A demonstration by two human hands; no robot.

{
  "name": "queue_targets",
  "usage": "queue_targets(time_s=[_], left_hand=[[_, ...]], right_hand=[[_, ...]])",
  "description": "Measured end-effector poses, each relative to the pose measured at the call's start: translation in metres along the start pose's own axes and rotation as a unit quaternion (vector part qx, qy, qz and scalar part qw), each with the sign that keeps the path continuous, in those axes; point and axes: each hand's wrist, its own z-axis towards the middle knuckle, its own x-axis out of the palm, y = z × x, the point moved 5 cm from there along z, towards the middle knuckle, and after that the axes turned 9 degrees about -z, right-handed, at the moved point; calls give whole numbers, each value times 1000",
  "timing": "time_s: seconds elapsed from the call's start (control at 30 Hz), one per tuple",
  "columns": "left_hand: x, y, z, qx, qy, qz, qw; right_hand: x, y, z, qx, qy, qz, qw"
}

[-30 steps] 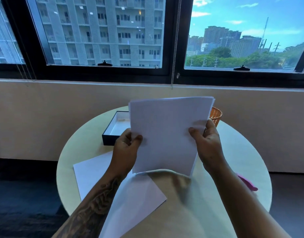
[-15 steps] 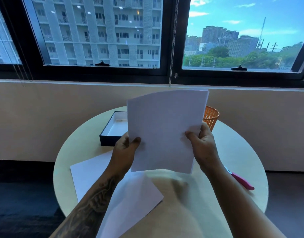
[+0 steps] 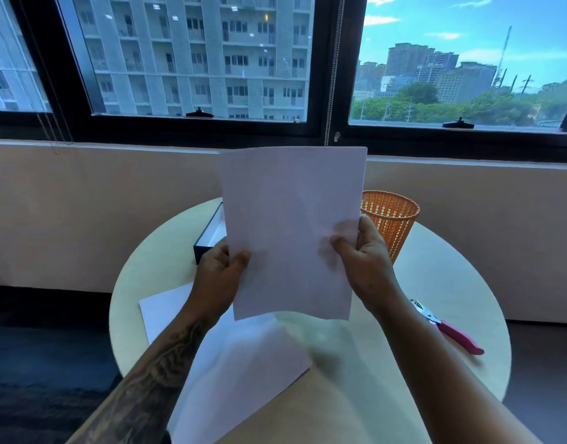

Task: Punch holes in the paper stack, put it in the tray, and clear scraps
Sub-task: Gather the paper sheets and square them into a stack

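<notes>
I hold a white paper stack (image 3: 291,225) upright above the round table, its lower edge lifted off the surface. My left hand (image 3: 219,274) pinches its lower left edge and my right hand (image 3: 367,257) grips its lower right edge. Behind the stack, a dark tray (image 3: 208,238) with a white inside peeks out at the left, mostly hidden. A pink-handled hole punch (image 3: 448,330) lies on the table to the right of my right forearm.
An orange mesh basket (image 3: 394,219) stands at the table's far right. More white sheets (image 3: 243,357) lie flat on the pale round table (image 3: 435,267) under my left forearm. A low wall and windows stand just behind the table.
The stack has been lifted higher and straightened; its bent lower edge no longer touches the table. The view has shifted, uncovering the basket and the hole punch.
</notes>
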Motion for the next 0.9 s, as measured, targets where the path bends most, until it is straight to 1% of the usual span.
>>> queue_targets(time_s=[0.07,0.17,0.27,0.37,0.43,0.5,0.6,0.63,0.67,0.77,0.9], left_hand=[[-15,-5,0,15,-27,18,999],[-43,-7,1,10,-72,28,997],[-70,-3,1,5,-97,42,994],[-89,-1,-1,1,-116,37,993],[-97,1,-3,-1,-131,25,991],[-105,4,-4,-2,-150,19,989],[-111,6,-3,4,-169,10,986],[-113,6,-3,4,-173,7,985],[-114,7,-3,4,-177,4,984],[-114,7,-4,9,-184,-5,983],[-115,13,-2,4,-192,-21,981]], right_hand=[[7,0,1,-3,7,16,1000],[16,-17,-1,23,14,27,999],[28,-49,-10,52,25,-33,998],[38,-79,-24,66,51,-139,987],[47,-96,-32,76,81,-211,971],[59,-106,-40,82,115,-299,944],[77,-109,-50,26,158,-468,869],[81,-108,-53,8,165,-501,850],[82,-109,-54,0,170,-516,840],[69,-112,-52,-11,172,-525,833],[28,-122,-48,-12,139,-532,835]])
